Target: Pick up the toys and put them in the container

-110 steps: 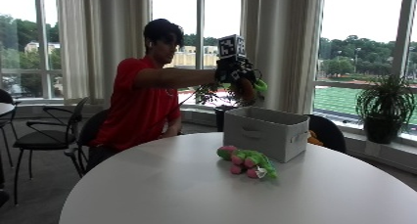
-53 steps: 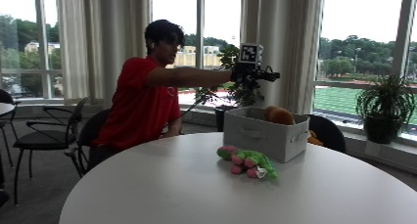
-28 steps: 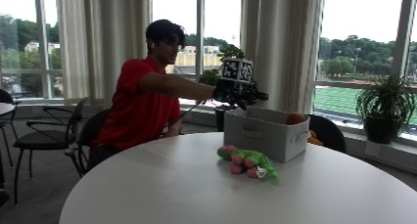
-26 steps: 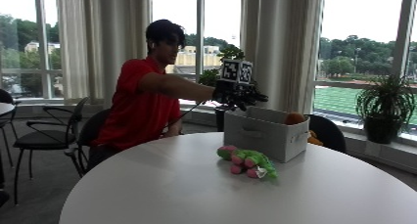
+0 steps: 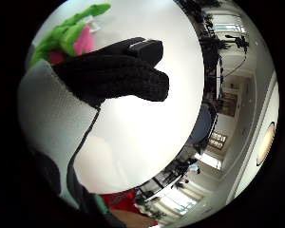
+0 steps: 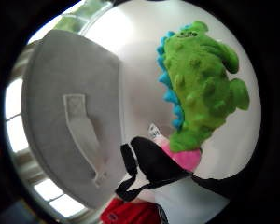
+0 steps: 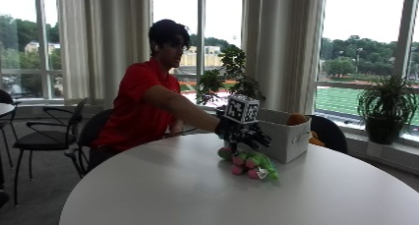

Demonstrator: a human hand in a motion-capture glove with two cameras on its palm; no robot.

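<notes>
A person in a red shirt sits at a round white table (image 7: 164,195) and reaches the gloved right hand (image 7: 243,134) out over it. The hand hangs low, just above a plush toy (image 7: 252,164) that lies on the tabletop directly under the fingers. From the outside view the fingers (image 7: 258,139) look spread and pointing down toward the toy; whether they already touch it cannot be told. Nothing is gripped: the hand is relaxed and holds no object.

The toy is green with pink parts. In the thumb side palm view it shows a bumpy green body (image 6: 200,79) with a blue frill along one edge and a pink part next to the glove. In the little finger side palm view a gloved finger (image 5: 118,78) stretches out over the white tabletop, with the toy (image 5: 69,35) beyond it.

Just beyond the hand, touching or nearly touching the toy, stands the container (image 7: 284,134), a light grey fabric box. Its side wall with a sewn strap handle (image 6: 84,135) fills much of the thumb side view, so it is close beside the palm. An orange-brown toy (image 7: 296,119) peeks over its rim on the side away from the hand.

Behind the person are chairs (image 7: 45,136), curtains and windows, and a potted plant (image 7: 386,107) on the sill.
</notes>
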